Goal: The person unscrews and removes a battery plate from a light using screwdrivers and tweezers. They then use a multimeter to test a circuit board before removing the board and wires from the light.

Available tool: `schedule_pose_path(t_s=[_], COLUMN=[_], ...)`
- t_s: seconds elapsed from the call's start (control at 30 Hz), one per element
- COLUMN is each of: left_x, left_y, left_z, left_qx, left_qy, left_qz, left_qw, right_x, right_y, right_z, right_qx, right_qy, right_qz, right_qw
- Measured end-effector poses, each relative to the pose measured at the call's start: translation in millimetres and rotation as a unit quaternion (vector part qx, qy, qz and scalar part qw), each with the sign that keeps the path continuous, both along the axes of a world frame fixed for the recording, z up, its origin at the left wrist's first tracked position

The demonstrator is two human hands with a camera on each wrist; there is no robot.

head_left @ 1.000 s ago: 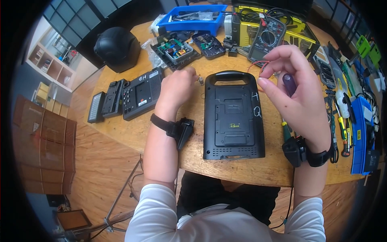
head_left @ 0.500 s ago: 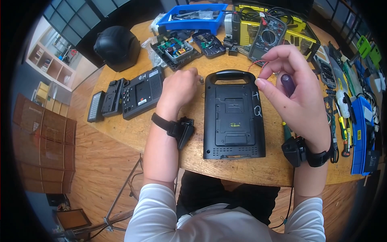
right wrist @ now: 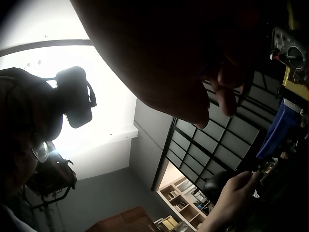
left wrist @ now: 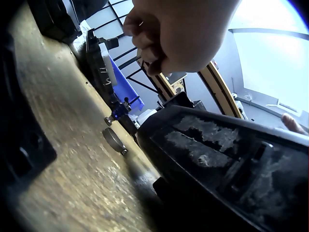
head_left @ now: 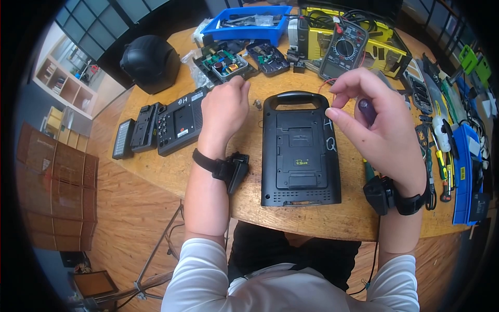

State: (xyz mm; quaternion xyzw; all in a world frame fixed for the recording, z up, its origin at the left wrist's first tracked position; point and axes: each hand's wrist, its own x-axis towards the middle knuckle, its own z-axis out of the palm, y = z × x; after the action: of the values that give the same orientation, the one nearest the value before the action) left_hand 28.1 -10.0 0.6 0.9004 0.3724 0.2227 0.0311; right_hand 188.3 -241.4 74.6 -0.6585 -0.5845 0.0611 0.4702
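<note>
A black case point(head_left: 301, 148) with a carry handle lies flat on the table, a yellow label on its plate and "HQ" written along its right side. Left of its handle, my left hand point(head_left: 224, 109) hovers with curled fingers; nothing shows between them in the left wrist view. Below that hand is a small metal part point(head_left: 257, 105), and a dark ring point(left wrist: 114, 141) lies on the wood nearby. My right hand point(head_left: 377, 122), raised at the case's upper right, holds a purple round-ended handle point(head_left: 367, 111) against the palm. Its thumb and index fingertips come close together.
Several black devices point(head_left: 179, 122) stand at left, with a black helmet-like shell point(head_left: 150, 63) behind. An opened circuit housing point(head_left: 221, 65), a blue tray point(head_left: 247, 26) and a multimeter point(head_left: 344, 49) line the back. Screwdrivers point(head_left: 443, 166) and a blue bin point(head_left: 462, 177) crowd the right.
My left hand has drawn slightly up and left, away from the small metal part. My right hand has shifted a little left and down, still holding the purple handle.
</note>
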Motion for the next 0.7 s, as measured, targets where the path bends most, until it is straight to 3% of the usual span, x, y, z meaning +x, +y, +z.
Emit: schedule_pose_path(t_s=[0.07,0.1,0.17,0.27,0.4,0.43,0.7], left_x=[2,3,3,7,6,2,-4], left_y=[0,-2,-5,-13,8,13,12], left_z=[1,1,1,-3,-14,-13,-13], left_qx=[-0.046,-0.047,-0.095,-0.121,-0.067,-0.089,-0.149], left_qy=[-0.119,-0.119,-0.220,-0.262,-0.212,-0.150,-0.030], left_qz=[-0.027,-0.029,-0.136,-0.197,-0.120,-0.093,-0.070], left_qw=[0.991,0.991,0.961,0.937,0.968,0.980,0.986], right_x=[2,2,3,2,3,3,3], right_y=[0,0,-1,-2,-3,-3,-4], right_z=[0,0,0,1,1,1,4], right_qx=[-0.003,-0.004,-0.005,-0.017,-0.020,-0.018,-0.013], right_qy=[-0.026,-0.026,-0.038,-0.031,-0.045,-0.042,-0.054], right_qz=[0.009,0.008,0.016,0.018,0.017,0.015,0.015], right_qw=[1.000,1.000,0.999,0.999,0.999,0.999,0.998])
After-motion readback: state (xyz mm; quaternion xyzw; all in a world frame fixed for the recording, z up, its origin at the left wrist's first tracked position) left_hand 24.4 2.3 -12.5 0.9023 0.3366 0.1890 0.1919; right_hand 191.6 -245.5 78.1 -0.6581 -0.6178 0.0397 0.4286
